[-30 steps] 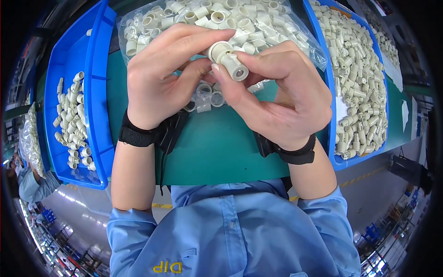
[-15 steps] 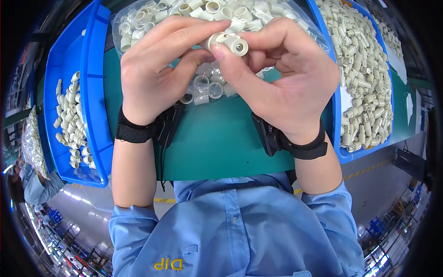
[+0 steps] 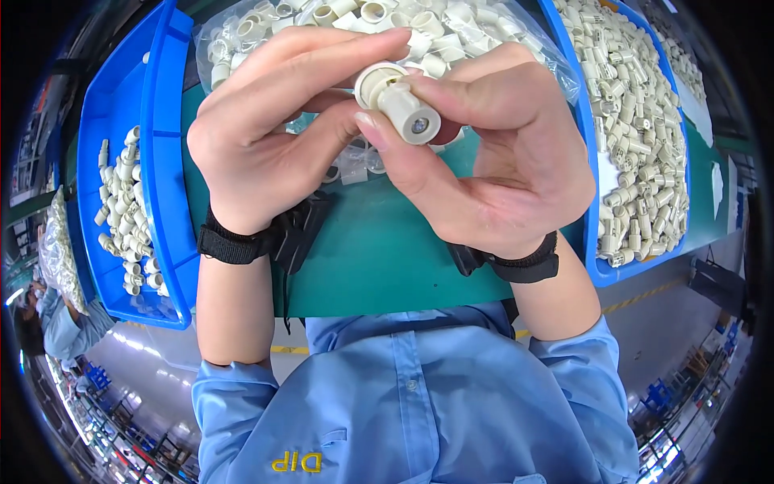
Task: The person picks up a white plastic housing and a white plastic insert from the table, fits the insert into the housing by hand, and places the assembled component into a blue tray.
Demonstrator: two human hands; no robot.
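Above the table's middle, a cream plastic cylinder [image 3: 409,115] with a small shiny round piece in its end face points toward me. My right hand [image 3: 508,157] is closed on it between thumb and fingers. Behind it sits a wider cream plastic sleeve [image 3: 368,84], which my left hand [image 3: 262,133] grips between thumb and fingers. The cylinder's far end meets the sleeve's opening; how deep it sits inside cannot be made out. Both wrists carry black straps with black modules.
A clear bag [image 3: 451,32] of white plastic sleeves lies beyond my hands. On the left, a blue bin [image 3: 173,242] holds assembled-looking cream parts; on the right, another blue bin [image 3: 591,242] is heaped with cream cylinders. Beneath is a green table mat [image 3: 371,266].
The cylinder has come lower and nearer to me, showing more of its length and the sleeve's round rim. My left hand has shifted slightly left.
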